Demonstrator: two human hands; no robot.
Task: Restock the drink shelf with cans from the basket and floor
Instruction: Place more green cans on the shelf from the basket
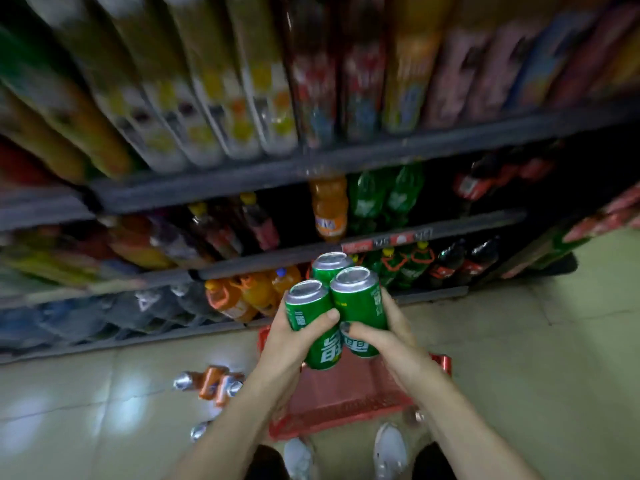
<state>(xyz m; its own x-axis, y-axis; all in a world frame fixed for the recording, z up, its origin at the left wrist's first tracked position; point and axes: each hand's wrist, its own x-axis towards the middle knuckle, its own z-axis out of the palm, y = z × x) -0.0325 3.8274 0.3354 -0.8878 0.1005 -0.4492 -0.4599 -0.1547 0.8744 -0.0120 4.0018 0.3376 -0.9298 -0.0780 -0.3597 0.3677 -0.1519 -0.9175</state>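
Note:
Three green cans (356, 299) with silver tops are bunched upright between my hands, held above the red basket (346, 393). My left hand (291, 344) wraps the nearest left can, thumb across its front. My right hand (384, 330) clasps the right can from the side. The third can (329, 266) sits behind them, pressed between the two. The drink shelf (346, 251) with bottles rises just beyond the cans. Orange cans (211, 379) lie on the floor to the left of the basket.
A dark shelf edge (277, 174) runs across above, carrying tall bottles. Lower rows hold orange, green and dark bottles. One silver-ended can (199, 431) lies on the tiled floor near my left forearm. My white shoes (389, 452) stand behind the basket.

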